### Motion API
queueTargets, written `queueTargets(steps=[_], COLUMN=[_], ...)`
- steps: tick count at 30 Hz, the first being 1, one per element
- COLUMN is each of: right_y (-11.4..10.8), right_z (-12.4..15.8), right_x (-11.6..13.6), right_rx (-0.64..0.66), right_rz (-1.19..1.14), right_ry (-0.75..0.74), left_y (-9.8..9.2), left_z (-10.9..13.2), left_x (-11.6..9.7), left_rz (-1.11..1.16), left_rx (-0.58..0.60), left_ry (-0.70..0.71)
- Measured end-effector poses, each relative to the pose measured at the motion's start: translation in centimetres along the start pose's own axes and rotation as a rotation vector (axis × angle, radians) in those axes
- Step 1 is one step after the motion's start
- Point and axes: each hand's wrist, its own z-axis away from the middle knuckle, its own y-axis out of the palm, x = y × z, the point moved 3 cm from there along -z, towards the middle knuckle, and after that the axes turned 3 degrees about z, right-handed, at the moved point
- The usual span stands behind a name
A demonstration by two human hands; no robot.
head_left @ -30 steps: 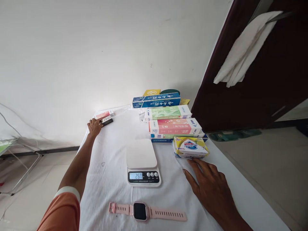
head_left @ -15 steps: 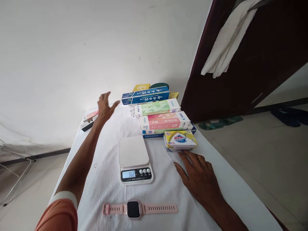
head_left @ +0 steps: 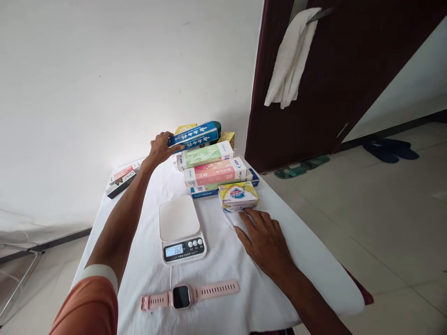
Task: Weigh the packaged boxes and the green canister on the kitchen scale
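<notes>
My left hand [head_left: 163, 148] is closed round the left end of the blue toothpaste boxes [head_left: 195, 136] at the back of the table, thumb in front and fingers behind. Two blue faces show, and their right end is tilted up. Below my right hand's fingertips lies the white cloth; my right hand [head_left: 263, 237] rests with fingers apart, holding nothing, just in front of a yellow Safeguard soap box [head_left: 239, 196]. Behind the soap are a pink toothpaste box [head_left: 216, 172] and a green toothpaste box [head_left: 205, 156]. A white digital scale [head_left: 179, 216] has a bare plate and its display reads 362.
A pink smartwatch [head_left: 181, 297] lies strap outstretched near the front. To the left sits a black box [head_left: 120, 185] beside a pink-and-white one. Yellow boxes [head_left: 227, 137] stand at the back by the wall. A towel [head_left: 293, 58] hangs on the dark door [head_left: 335, 83].
My left hand has moved right and closed on the blue toothpaste boxes, which now tilt. My right hand stays by the soap. The whole view has shifted.
</notes>
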Motion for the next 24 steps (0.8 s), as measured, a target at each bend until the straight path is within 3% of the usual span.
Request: queueTargets(steps=[3, 6, 10, 15, 20, 22, 24], right_y=[-0.2, -0.2, 0.0, 0.0, -0.1, 0.0, 0.0], right_z=[-0.1, -0.1, -0.1, 0.0, 0.0, 0.0, 0.0], right_x=[0.2, 0.3, 0.4, 0.6, 0.7, 0.7, 0.7], right_rx=[0.021, 0.044, 0.065, 0.073, 0.081, 0.082, 0.083], right_rz=[-0.002, 0.011, 0.028, 0.024, 0.023, 0.039, 0.045], right_ry=[0.003, 0.013, 0.007, -0.005, -0.016, -0.015, -0.017], left_y=[-2.2, -4.7, -5.9, -2.8, -0.4, -0.6, -1.3], left_z=[2.8, 7.5, 15.7, 24.2, 27.0, 27.2, 27.4], left_x=[0.6, 0.8, -0.1, -1.6, -1.8, -1.4, -0.7], left_rz=[0.046, 0.038, 0.009, -0.024, 0.033, 0.067, 0.131], left_rx=[-0.165, -0.252, -0.136, 0.097, 0.174, 0.163, 0.08], left_ry=[-0.026, -0.008, 0.038, 0.007, -0.048, -0.06, -0.079])
